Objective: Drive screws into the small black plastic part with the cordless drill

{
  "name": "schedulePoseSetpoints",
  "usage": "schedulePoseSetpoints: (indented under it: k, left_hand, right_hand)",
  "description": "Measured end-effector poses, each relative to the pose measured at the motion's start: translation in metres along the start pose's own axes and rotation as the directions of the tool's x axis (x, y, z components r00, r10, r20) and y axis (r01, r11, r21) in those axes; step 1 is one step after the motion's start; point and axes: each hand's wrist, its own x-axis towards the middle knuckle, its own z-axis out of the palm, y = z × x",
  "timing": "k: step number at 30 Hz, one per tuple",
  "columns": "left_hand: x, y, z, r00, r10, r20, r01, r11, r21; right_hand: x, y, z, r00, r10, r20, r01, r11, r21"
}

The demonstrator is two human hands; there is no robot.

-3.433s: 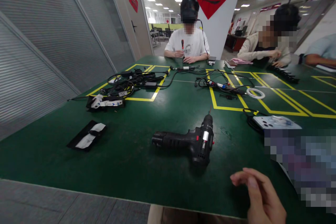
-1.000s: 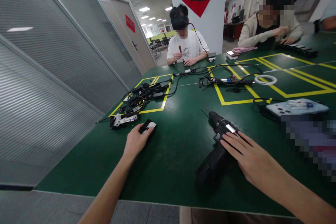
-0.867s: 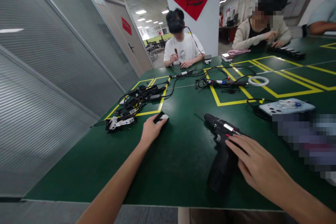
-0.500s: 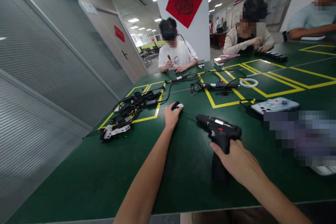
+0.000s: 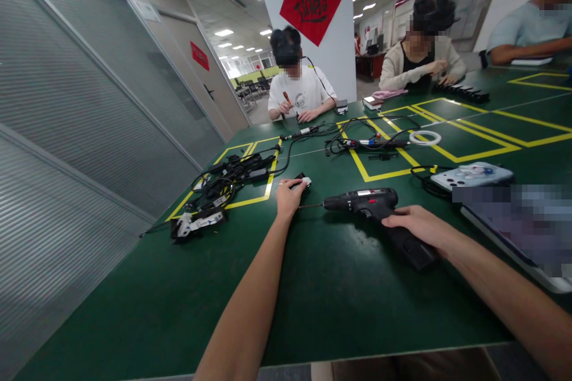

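R hand (image 5: 417, 227) is wrapped over the grip of the black cordless drill (image 5: 366, 202), which lies on its side mid-desk (image 5: 134, 309), bit aimed at the L hand (image 5: 289, 195). L hand presses a small black-and-white part (image 5: 302, 180) flat; fingers curled on it, though whether it truly grips is unclear. Step looks like lining the bit up w/ the part; next needs the drill lifted and its tip set on the part.

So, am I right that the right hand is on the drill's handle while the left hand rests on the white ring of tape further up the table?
Not quite. The head view shows the left hand on a small black and white part, not the ring of tape, which lies far off untouched. The right hand is indeed on the drill handle.
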Motion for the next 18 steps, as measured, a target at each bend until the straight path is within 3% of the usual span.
schedulePoseSetpoints:
  k: [6, 10, 12, 15, 18]
  left_hand:
    - [-0.001, 0.000, -0.008, 0.998, 0.020, 0.066, -0.018, 0.999, -0.039]
    - [-0.004, 0.008, -0.006, 0.988, 0.069, 0.140, -0.056, 0.993, -0.100]
    - [-0.007, 0.018, 0.000, 0.973, 0.120, 0.197, -0.091, 0.984, -0.151]
    - [-0.011, 0.035, 0.010, 0.937, 0.193, 0.290, -0.126, 0.964, -0.234]
    - [-0.011, 0.047, 0.019, 0.908, 0.229, 0.351, -0.126, 0.948, -0.292]
  right_hand:
    - [-0.029, 0.019, -0.003, 0.978, -0.185, -0.100, 0.196, 0.973, 0.124]
    - [-0.044, 0.025, 0.004, 0.878, -0.368, -0.308, 0.451, 0.852, 0.268]
    - [-0.049, 0.019, 0.007, 0.872, -0.454, -0.185, 0.490, 0.792, 0.366]
    - [-0.054, 0.005, 0.008, 0.849, -0.529, 0.010, 0.475, 0.769, 0.427]
    - [-0.053, -0.011, 0.005, 0.851, -0.525, 0.034, 0.466, 0.783, 0.413]
